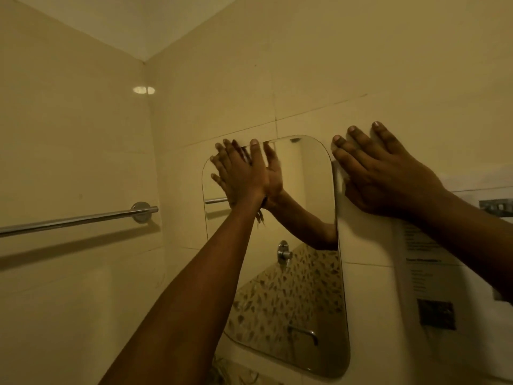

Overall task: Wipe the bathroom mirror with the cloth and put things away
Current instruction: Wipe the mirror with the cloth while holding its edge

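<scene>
A frameless mirror (302,207) with rounded corners hangs on the cream tiled wall. My left hand (244,173) lies flat against its upper left part, fingers straight and reaching the top edge, with its reflection meeting it in the glass. My right hand (380,173) rests flat on the wall at the mirror's upper right edge, fingers straight and pointing up and left. No cloth shows under either hand or anywhere on the glass. A dark thread hangs at my left wrist.
A chrome towel bar (77,219) runs along the left wall. A printed paper notice (424,273) is stuck on the wall right of the mirror, and a metal fitting (497,207) sits at the right edge. The glass reflects taps and patterned tiles.
</scene>
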Demonstrator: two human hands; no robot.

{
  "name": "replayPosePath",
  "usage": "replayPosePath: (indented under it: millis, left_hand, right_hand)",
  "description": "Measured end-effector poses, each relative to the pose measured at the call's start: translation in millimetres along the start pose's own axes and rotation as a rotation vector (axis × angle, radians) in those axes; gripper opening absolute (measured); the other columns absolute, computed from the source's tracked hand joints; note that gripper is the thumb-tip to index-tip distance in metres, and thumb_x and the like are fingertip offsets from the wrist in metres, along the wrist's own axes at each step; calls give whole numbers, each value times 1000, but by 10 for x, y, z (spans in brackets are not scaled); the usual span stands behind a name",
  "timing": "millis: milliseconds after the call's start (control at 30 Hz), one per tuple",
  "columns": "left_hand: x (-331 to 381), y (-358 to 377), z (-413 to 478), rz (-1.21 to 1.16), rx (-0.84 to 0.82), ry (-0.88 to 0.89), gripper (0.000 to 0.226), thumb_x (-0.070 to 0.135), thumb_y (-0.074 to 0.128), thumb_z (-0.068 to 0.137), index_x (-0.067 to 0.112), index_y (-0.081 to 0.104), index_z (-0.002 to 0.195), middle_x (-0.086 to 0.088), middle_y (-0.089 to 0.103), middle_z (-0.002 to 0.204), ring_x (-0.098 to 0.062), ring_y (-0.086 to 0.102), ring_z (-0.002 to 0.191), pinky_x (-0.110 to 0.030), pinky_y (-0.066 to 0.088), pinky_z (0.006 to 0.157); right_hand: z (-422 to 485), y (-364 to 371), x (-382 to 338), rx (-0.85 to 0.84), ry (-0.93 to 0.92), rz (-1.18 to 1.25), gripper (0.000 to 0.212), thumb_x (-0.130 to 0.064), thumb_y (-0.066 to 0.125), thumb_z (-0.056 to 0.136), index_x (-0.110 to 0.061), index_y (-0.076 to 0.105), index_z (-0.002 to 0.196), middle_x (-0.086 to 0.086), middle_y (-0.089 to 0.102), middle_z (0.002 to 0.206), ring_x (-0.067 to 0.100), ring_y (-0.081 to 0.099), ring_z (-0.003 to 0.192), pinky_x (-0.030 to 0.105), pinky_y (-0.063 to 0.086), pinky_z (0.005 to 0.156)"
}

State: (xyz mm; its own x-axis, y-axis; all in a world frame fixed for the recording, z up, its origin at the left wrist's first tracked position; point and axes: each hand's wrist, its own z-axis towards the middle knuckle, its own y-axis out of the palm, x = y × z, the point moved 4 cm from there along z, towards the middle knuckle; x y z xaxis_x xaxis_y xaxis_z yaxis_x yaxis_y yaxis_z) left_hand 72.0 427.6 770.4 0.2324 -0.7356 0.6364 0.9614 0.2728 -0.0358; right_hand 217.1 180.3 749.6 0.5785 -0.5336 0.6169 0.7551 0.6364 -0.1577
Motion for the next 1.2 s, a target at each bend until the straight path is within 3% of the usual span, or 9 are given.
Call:
replayPosePath:
  millis: [167,333,567,800,967,1200]
  left_hand:
    - [457,127,-498,122,-96,407,93,81,15,97,26,-2,171,4,-10,179,-21,-17,165,-55,-10,132]
    - [552,176,-882,238,-160,865,95,71,32,97,15,9,171,-6,-1,180,-28,-8,167,-56,-3,134]
    - [349,215,-1129,374,-233,1291,100,76,38,95,12,18,169,-9,-1,178,-33,0,167,-59,3,133]
    - [-24,223,-1487,369,-292,1469,95,75,41,96,14,28,168,-10,18,178,-34,7,166,-58,7,133]
    - [-249,240,-1680,336,-358,1530,93,74,47,95,16,34,166,-9,23,176,-34,15,165,-63,17,130]
    - [-921,233,-2299,339,-471,1649,90,73,37,98,20,20,169,-5,13,178,-32,11,166,-59,3,132]
  right_hand:
    - [-12,-42,8,-10,16,38,67,-38,39,99,0,42,155,25,39,163,45,31,155,65,20,127]
    - [-18,-46,19,11,27,62,67,-38,39,99,2,43,153,27,43,161,46,35,153,65,23,126]
    - [-19,5,13,16,5,9,66,-45,32,105,-6,38,158,24,37,165,45,31,155,63,18,128]
    - [-15,45,16,11,-37,-47,64,-44,31,102,-12,36,157,26,35,165,48,30,154,64,14,128]
    - [-21,54,6,12,-37,-66,59,-40,31,102,-10,41,152,27,36,164,49,30,154,65,14,127]
    - [-24,39,-13,22,-36,-60,55,-41,27,105,-9,46,145,27,37,163,48,31,154,65,13,128]
